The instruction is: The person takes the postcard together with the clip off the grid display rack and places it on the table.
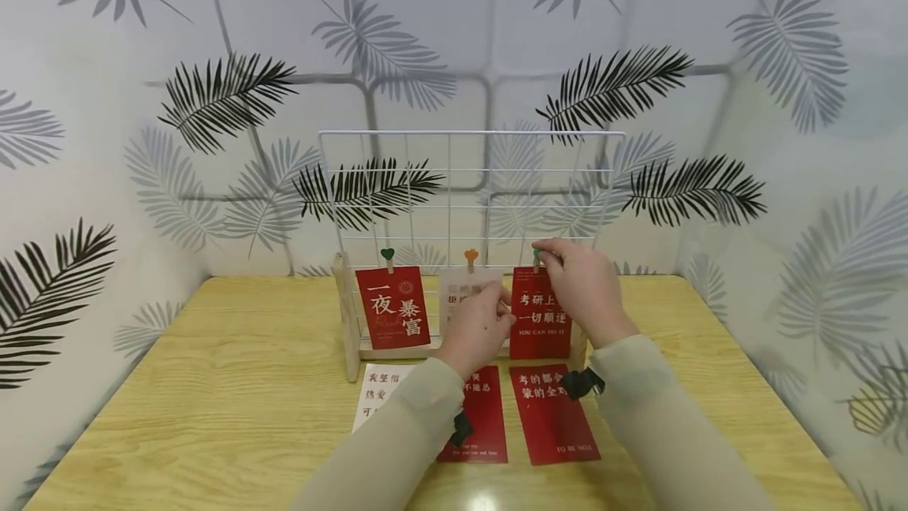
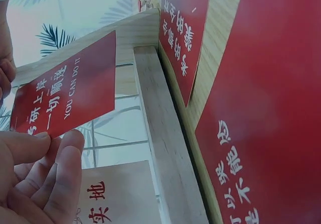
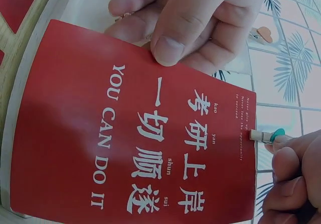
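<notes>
A red card with white lettering, "YOU CAN DO IT" among it, stands before the right part of a white wire grid. My left hand pinches the card's left edge between thumb and fingers. At its top edge sits a small wooden clip with a teal top, which my right hand pinches between thumb and finger. Beside it a pale card hangs from an orange-topped clip, partly hidden behind my left hand. Further left, a red card hangs from a green heart clip.
The grid stands in a wooden base on a wood-grain table. In front of it lie a white card, a red card and another red card; my left forearm covers part of the first two. Leaf-patterned covering rises behind.
</notes>
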`<state>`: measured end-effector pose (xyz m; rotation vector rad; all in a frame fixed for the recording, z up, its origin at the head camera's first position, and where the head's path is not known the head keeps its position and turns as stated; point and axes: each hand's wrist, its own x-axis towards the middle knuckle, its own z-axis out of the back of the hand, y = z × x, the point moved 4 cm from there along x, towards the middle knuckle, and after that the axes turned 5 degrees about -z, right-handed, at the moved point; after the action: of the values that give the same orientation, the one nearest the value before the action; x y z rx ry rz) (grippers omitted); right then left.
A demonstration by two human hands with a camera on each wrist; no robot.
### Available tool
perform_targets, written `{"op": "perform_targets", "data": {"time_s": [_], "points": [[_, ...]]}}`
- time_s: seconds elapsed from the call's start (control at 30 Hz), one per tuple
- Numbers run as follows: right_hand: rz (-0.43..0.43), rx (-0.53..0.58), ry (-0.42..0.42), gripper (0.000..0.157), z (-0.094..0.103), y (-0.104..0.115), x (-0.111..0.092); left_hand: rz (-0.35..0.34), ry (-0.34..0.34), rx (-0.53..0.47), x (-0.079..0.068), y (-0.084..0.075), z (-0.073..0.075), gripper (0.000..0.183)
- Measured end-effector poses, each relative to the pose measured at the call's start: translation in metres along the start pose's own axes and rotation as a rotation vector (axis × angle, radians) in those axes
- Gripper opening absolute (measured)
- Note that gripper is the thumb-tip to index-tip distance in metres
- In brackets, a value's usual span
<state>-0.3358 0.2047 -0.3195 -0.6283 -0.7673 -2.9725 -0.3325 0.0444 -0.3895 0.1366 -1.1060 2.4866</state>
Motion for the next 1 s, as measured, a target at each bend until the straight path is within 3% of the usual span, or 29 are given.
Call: {"op": "perform_targets", "data": {"time_s": [0.5,1.0], "points": [[0.048,-0.046,0.005,0.024,0.014,0.008,0.005,-0.049,-0.015,0.004,0.004,0.002,0.006,0.005],[0.038,-0.006,0.016,0.018,0.014,0.001,0.001,-0.022,0.027,-0.019,0.002,0.002,0.005,0.004]]}}
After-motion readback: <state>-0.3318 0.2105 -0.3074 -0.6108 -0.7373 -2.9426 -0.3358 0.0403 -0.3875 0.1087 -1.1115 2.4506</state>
